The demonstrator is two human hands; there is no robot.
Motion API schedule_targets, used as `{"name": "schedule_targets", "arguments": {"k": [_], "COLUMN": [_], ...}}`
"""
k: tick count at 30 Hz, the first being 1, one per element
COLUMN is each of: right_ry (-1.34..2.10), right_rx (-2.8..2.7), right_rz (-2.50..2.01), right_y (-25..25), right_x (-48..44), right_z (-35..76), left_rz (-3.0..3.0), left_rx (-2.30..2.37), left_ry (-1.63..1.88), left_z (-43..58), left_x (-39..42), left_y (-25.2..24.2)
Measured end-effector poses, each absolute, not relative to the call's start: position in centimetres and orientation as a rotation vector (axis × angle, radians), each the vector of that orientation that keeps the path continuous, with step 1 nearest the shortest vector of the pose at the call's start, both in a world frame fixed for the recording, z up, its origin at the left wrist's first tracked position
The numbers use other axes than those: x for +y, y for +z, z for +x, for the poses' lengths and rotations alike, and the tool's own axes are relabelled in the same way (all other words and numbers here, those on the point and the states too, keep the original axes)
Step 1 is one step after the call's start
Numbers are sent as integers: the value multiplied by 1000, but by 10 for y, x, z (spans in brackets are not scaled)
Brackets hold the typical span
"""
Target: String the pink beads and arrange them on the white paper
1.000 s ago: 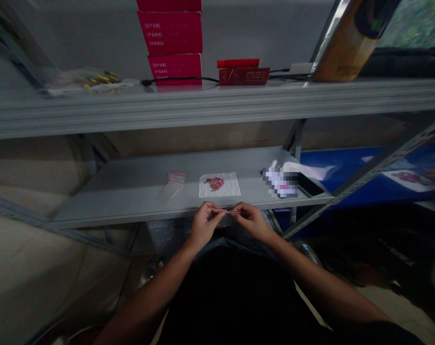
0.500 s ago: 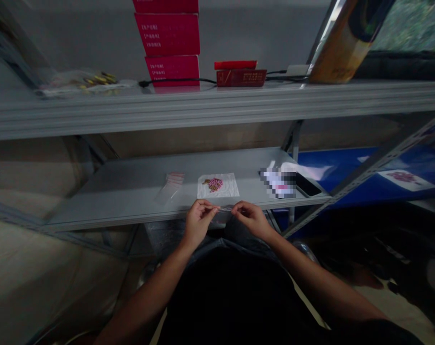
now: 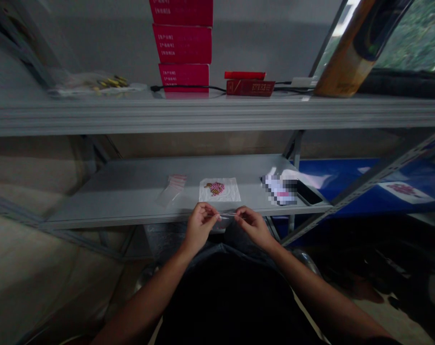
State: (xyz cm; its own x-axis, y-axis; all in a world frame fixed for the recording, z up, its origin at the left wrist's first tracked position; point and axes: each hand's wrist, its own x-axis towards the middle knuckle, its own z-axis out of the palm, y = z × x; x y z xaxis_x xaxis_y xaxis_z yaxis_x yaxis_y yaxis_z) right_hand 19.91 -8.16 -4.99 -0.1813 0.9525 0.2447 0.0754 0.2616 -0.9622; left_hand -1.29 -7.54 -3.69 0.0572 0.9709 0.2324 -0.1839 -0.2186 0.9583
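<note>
Clear plastic strip between left hand and right hand, farther apart

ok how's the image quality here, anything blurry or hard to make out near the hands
In the head view, the scene is dim, with deep shadow at lower right; the thin clear strip between the left hand and right hand looks faint and soft; a pixelated patch hides whatever lies beneath it; wide-angle distortion bends the upper shelf.

Grey steel shelf holding plastic bags, paper, phone
</note>
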Motion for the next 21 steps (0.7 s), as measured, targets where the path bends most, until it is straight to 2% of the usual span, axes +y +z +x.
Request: {"name": "schedule_targets", "arguments": {"k": [6,10,15,18,21], "right_ry": [1015,886,749,711,653], "right_rx": [-1653,-1536,-1452,-1522,-1558], "right_rz": [-1036,-1051,-1374,-1673,-1784], "right_y": [-43,-22,6,10,8], "right_x": [-81,-35,62,106,132], "right_z": [202,235,285,299,306], "left_rz": [1282,1325,1402,1593,1815], "left_rx": [882,943,1048,1139,1206], "left_ry": [1389,1414,1333,1290,1313], "left_z": [-11,-11,-12,-16,-24], "left_x": [-76,-76,-78,-78,-75], "left_y": [-36,-40,-48,-47,-41]}}
